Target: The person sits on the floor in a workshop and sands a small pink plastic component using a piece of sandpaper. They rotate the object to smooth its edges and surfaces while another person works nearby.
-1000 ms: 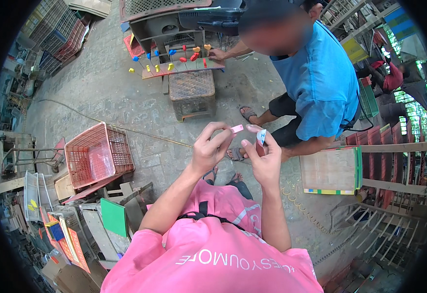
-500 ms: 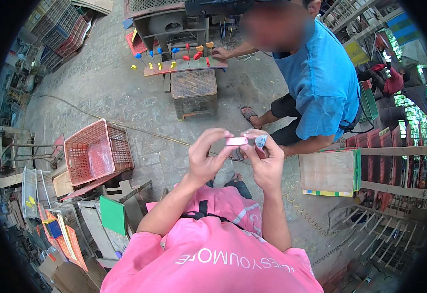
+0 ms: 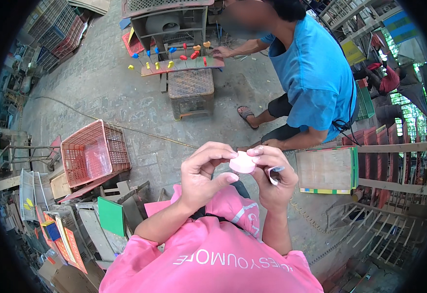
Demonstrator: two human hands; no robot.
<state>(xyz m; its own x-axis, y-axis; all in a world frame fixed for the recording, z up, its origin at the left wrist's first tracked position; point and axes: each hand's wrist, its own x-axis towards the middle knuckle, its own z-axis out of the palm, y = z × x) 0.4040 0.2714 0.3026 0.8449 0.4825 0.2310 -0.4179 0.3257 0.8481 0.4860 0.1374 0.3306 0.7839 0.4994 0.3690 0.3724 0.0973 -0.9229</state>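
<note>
Out in front of my chest, a small pale pink block (image 3: 242,163) with a flat face and a thick rim is held between my two hands. The index fingertip of my left hand (image 3: 200,173) touches its left edge, with the thumb just below. My right hand (image 3: 277,179) pinches its right side between thumb and fingers. A folded strip (image 3: 274,174), pale on the side I see and looking like sandpaper, is tucked among the right fingers. Those fingers hide part of the strip.
A person in a blue shirt (image 3: 316,83) bends at a board (image 3: 150,71) bearing coloured pieces on sticks, above a stool (image 3: 190,90). A red crate (image 3: 95,152) and a green panel (image 3: 111,216) are at left. Stacked boards (image 3: 325,170) are at right. A hose (image 3: 145,136) crosses the floor.
The pink block has tipped from edge-on, so its broad face shows. Both hands came slightly nearer my body, and the left thumb dropped. The strip turned too. The other person's head shifted left.
</note>
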